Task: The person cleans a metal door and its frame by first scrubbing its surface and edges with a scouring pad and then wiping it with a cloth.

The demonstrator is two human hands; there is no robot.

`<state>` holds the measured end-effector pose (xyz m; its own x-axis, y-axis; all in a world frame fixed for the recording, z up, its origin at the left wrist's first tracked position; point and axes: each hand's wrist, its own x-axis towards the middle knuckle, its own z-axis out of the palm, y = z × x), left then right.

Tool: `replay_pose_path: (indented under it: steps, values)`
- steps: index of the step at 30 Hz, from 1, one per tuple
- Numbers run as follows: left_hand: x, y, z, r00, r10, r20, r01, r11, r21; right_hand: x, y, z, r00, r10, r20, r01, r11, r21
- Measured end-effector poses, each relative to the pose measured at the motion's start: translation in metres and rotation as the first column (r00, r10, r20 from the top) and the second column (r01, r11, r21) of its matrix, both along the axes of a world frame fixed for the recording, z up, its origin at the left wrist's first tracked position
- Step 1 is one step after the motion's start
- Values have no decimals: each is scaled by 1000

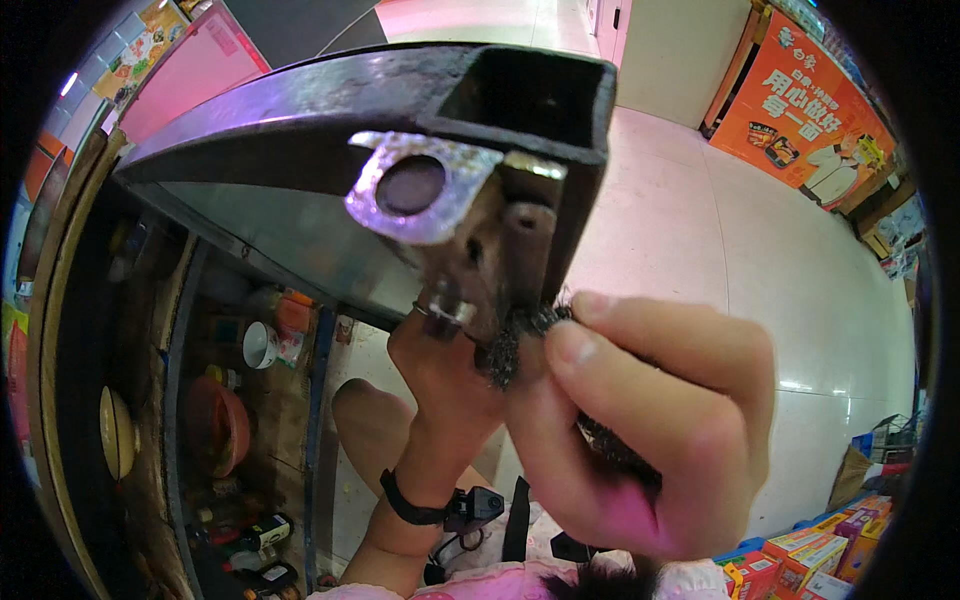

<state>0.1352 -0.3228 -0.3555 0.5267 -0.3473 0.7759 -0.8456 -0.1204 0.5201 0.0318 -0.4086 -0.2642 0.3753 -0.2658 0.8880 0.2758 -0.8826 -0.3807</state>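
Close before me is a dark metal piece with a hollow rectangular tube end (529, 97) that faces me. Below that opening sits a shiny metal tab (469, 176) with a round recess or hole, beside a worn, brownish bracket. My left hand (450, 375) grips the lower end of the metal piece; its fingers are mostly hidden behind the bracket. My right hand (667, 420) pinches a dark grey wad of steel wool (504, 361) between thumb and fingers. The wool touches the bracket's lower end, and more of it shows inside the curled right palm.
Shelves at left hold a white bowl (259, 345), a reddish basin (225, 427), a yellowish dish (118, 433) and several bottles (268, 531). Colourful boxes (810, 555) stand at lower right. An orange poster (806, 112) is beyond the tiled floor (750, 300). My left wrist wears a strapped device (476, 508).
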Motion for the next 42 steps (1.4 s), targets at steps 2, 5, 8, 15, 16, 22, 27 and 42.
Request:
replay_pose_path:
  steps: [2,5,8,15,16,22,27,42]
  values:
    - [-1,-6,1,999,-27,-40,27,1000,-7,0,1,6,1000,-16,19,16,1000,-1]
    - [2,1,-1,997,-6,-75,8,1000,18,8,4,6,998,15,63,-17,999,28]
    - [-1,-3,-3,994,-19,-104,19,1000,-8,2,-8,2,998,47,29,-46,999,-16]
    - [1,-2,-2,991,-19,-129,19,1000,-1,16,-10,12,992,91,88,-89,996,-29]
    - [1,-4,-2,991,-22,-135,21,1000,-8,9,-10,9,997,75,13,-74,997,-29]
    - [2,-7,0,986,-29,-166,29,1000,-3,25,-9,13,985,90,150,-93,996,16]
    - [-1,-4,-1,978,-39,-207,39,999,-5,5,-10,1,998,68,18,-69,997,40]
    - [-14,6,10,873,33,-487,5,997,76,33,-4,10,951,93,295,-104,994,22]
